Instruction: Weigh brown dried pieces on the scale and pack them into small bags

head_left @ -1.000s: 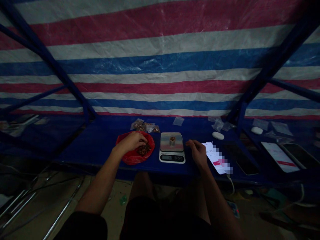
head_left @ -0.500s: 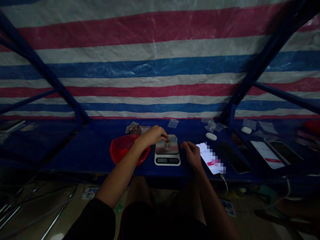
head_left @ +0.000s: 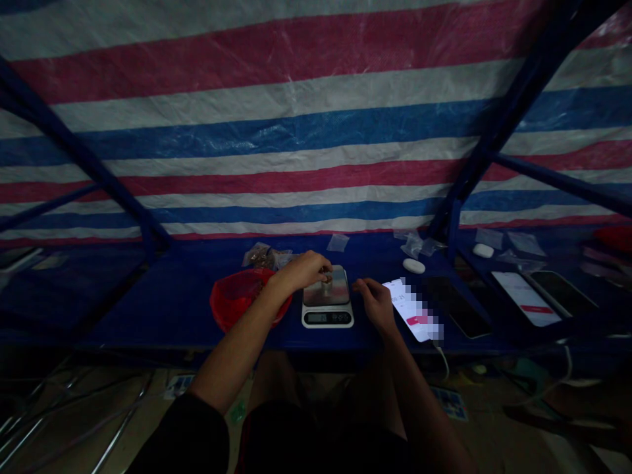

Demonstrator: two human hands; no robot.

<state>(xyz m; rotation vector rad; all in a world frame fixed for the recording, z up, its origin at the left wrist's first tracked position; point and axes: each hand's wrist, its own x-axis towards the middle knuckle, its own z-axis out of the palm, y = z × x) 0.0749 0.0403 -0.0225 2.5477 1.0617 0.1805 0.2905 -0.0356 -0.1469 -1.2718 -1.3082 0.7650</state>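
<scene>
A small metal-looking cup (head_left: 326, 288) with brownish bits at its top stands on the plate of a white kitchen scale (head_left: 328, 320). My left hand (head_left: 310, 268) reaches over the scale from the left, its fingertips drawn together at the cup's rim. What lies between those fingers is too small to tell. Right of the scale, my right hand (head_left: 376, 300) rests at the table with thumb and fingers pinched. Anything in that pinch is hidden. Under my left forearm sits a red plastic basin (head_left: 230, 299), partly covered, with dark bits inside.
Bags of brown pieces (head_left: 261, 255) lie behind the basin. A lit phone (head_left: 407, 306) with a cable is beside my right hand, a dark phone (head_left: 461, 309) farther right. A white oval case (head_left: 413, 266) and clear bags (head_left: 415, 245) lie behind. Blue frame bars (head_left: 474, 164) slant at both sides.
My left fingertips have come closer together at the cup's rim. My right hand stays beside the scale. The whole view has shifted slightly.
</scene>
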